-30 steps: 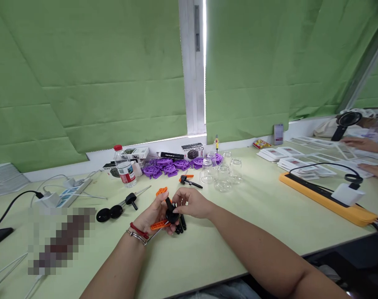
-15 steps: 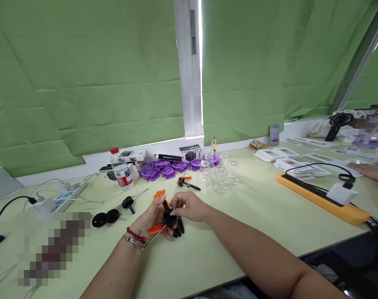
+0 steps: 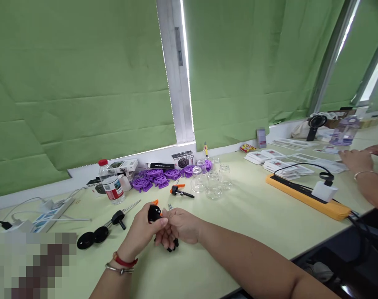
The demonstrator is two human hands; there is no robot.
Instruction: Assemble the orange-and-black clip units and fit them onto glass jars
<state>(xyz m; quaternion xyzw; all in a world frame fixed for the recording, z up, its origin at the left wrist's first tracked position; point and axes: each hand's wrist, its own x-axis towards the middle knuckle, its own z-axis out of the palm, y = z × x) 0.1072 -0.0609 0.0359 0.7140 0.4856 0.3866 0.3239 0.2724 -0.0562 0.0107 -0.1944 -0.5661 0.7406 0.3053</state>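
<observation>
In my left hand [image 3: 139, 232], closed with the thumb across the front, is a black round part [image 3: 154, 213] with a glossy face; a bit of orange plastic [image 3: 155, 202] shows behind it. My right hand [image 3: 184, 224] meets it from the right, fingers pinched at the part's edge; what they hold, if anything, is hidden. Black rod ends [image 3: 173, 246] lie on the table below the hands, mostly covered. Left of them lie black discs [image 3: 94, 237] and a black knobbed piece [image 3: 118, 217] with a thin metal rod. Beyond is a black and orange piece [image 3: 179, 191].
Glass jars [image 3: 214, 189] stand behind my right hand, with purple plastic pieces [image 3: 156, 177] and a red-capped bottle [image 3: 111, 185] to their left. A yellow power strip [image 3: 301, 197] lies at right, near card stacks [image 3: 279, 166] and another person's hand [image 3: 359, 160].
The black round part has turned in my left hand, its glossy face now showing and most of the orange hidden. The view has swung right. The other person's hands have moved further into view.
</observation>
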